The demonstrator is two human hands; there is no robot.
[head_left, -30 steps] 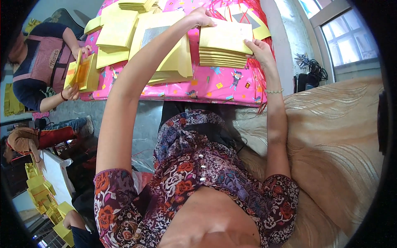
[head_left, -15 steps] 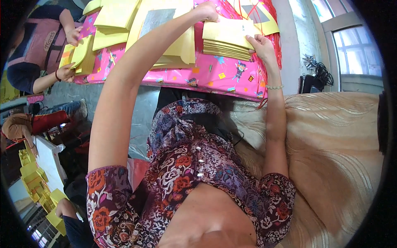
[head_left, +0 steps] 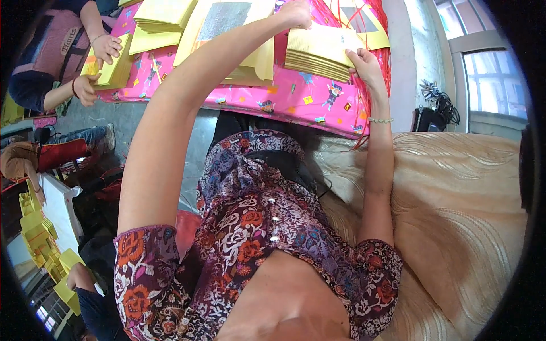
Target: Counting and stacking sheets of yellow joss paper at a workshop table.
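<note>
A neat stack of yellow padded envelopes lies on the pink table cover in front of me. My right hand pinches the stack's right edge, thumb on top. At the stack's far left corner is my left hand, curled closed; what its fingers hold, if anything, is hidden. Thin red strings run past the far side of the stack and hang down over the table's right end. To the left, a larger yellow envelope with a grey patch lies partly beneath my left forearm.
More envelope piles cover the table's left part. A co-worker's hands are beside a yellow pile there. A beige patterned couch stands at my right. Black cables lie near the window. Others work lower left.
My hands stay at the stack, which appears slightly farther right and lower in view. The co-worker's hands have come off their envelopes, fingers spread.
</note>
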